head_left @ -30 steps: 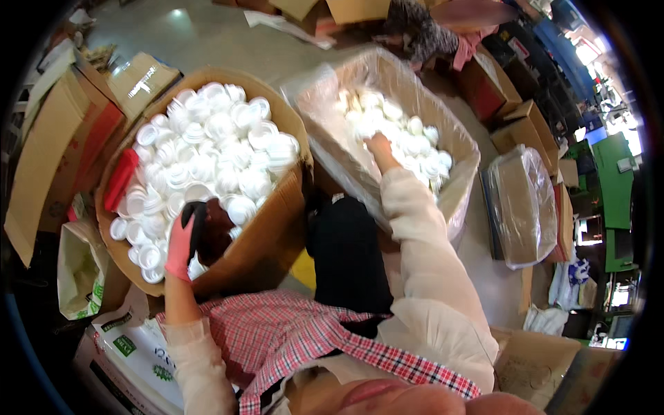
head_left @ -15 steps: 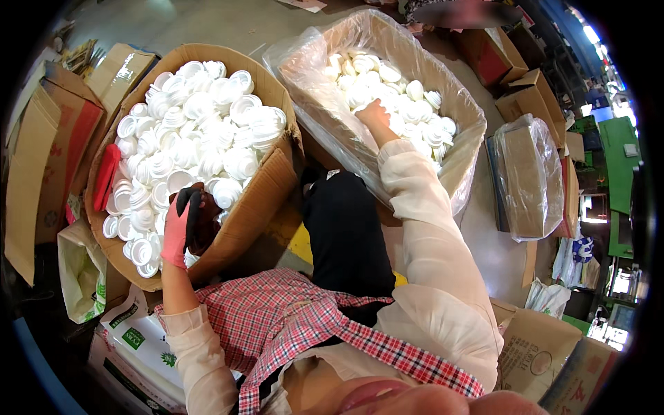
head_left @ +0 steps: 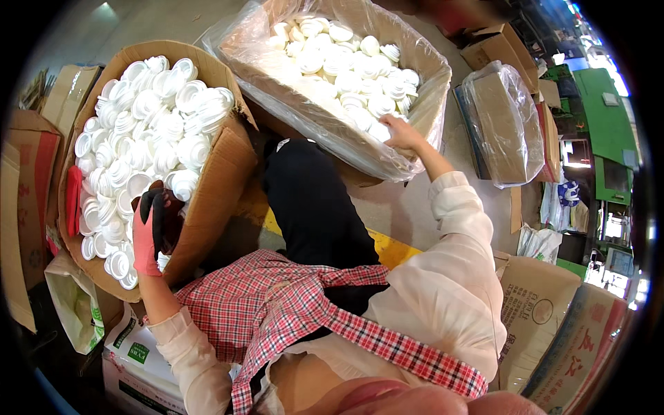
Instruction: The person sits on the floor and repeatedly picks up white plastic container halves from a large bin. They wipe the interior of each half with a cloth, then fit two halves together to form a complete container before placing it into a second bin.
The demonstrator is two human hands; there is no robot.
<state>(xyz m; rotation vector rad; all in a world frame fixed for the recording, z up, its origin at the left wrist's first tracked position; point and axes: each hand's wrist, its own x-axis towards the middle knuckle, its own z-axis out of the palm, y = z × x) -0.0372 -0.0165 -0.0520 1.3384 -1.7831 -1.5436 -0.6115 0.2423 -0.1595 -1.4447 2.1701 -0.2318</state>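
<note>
Head view, left hand (head_left: 146, 232) at brown object (head_left: 174, 220), right hand (head_left: 404, 135) beside white pieces (head_left: 381, 104), grips unclear

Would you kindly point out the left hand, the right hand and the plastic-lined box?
Left hand (head_left: 146, 234), head view: on its pink gloved part.
Right hand (head_left: 405, 135), head view: just behind the fingers.
Plastic-lined box (head_left: 416, 53), head view: on its right inner wall.

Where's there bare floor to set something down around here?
Bare floor shows beyond the left box, and a strip lies between the plastic-lined box and the plastic-wrapped box. The left box is crowded with white pieces beside the left hand, and a bag stands close outside.
</note>
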